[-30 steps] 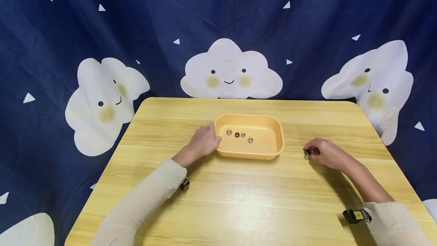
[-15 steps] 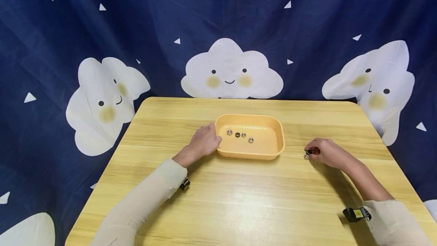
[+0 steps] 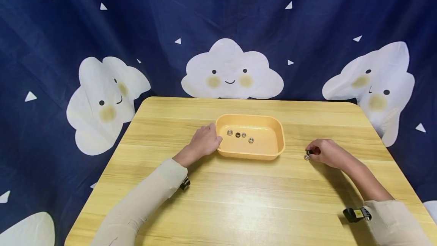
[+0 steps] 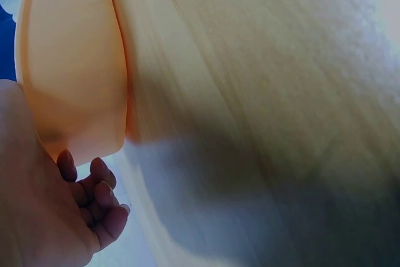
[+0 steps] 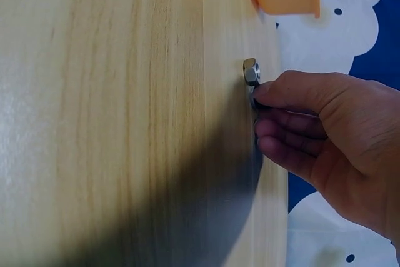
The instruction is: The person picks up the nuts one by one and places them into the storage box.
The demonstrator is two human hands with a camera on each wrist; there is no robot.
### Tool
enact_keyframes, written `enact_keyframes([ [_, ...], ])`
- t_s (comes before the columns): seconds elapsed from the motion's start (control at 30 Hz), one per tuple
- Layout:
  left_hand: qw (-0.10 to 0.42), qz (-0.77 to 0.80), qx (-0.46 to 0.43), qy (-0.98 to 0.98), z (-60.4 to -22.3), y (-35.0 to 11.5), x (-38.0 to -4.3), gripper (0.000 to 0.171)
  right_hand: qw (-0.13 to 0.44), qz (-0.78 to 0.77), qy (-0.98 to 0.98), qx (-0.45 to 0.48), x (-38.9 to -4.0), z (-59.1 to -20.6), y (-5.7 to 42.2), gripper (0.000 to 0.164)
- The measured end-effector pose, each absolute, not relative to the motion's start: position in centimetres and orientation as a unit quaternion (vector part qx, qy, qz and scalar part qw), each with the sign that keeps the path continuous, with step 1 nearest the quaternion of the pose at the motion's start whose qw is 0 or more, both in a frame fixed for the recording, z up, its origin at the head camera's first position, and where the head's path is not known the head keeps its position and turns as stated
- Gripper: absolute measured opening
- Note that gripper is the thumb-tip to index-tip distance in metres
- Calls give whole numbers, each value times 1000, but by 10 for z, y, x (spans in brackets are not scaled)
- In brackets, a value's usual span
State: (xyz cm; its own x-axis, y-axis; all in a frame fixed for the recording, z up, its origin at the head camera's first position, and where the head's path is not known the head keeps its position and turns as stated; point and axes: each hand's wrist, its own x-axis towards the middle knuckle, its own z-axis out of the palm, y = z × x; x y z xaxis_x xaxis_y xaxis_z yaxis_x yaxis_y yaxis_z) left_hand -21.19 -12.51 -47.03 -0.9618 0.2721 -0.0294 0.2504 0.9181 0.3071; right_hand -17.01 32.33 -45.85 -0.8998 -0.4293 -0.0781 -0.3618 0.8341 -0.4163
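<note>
My left hand [image 3: 203, 140] grips the left end of a shallow orange tray [image 3: 252, 155], thumb at the near side; in the left wrist view its fingers curl below the tray's outer wall [image 4: 75, 60]. In the tray lie several hex nuts, silver ones such as this nut [image 3: 251, 140] and one dark nut [image 3: 238, 135]. To the tray's right, my right hand [image 3: 327, 152] pinches a small black nut [image 3: 309, 152] between thumb and fingers, low at the tabletop. A silver nut [image 5: 251, 72] lies right beside it on the wood; the fingers largely hide the black one.
The light wooden table [image 3: 218, 200] has its far edge just behind the tray. Beyond it hangs a dark blue curtain [image 3: 157, 18] with cloud prints. A black camera strap [image 3: 356, 215] sits at the right wrist.
The black nut in my right hand appears turned and slightly lower against the silver nut. My left hand and the tray keep their places.
</note>
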Motion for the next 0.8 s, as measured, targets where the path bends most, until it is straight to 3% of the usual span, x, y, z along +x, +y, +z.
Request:
enact_keyframes([
  [0.47,37,152,130,979,-469,-124,-210,24,64,-212,953,-208,-171,-453,319,14],
  [0.8,36,149,127,980,-470,-123,-212,23,60,-232,949,-203,-175,-446,314,21],
])
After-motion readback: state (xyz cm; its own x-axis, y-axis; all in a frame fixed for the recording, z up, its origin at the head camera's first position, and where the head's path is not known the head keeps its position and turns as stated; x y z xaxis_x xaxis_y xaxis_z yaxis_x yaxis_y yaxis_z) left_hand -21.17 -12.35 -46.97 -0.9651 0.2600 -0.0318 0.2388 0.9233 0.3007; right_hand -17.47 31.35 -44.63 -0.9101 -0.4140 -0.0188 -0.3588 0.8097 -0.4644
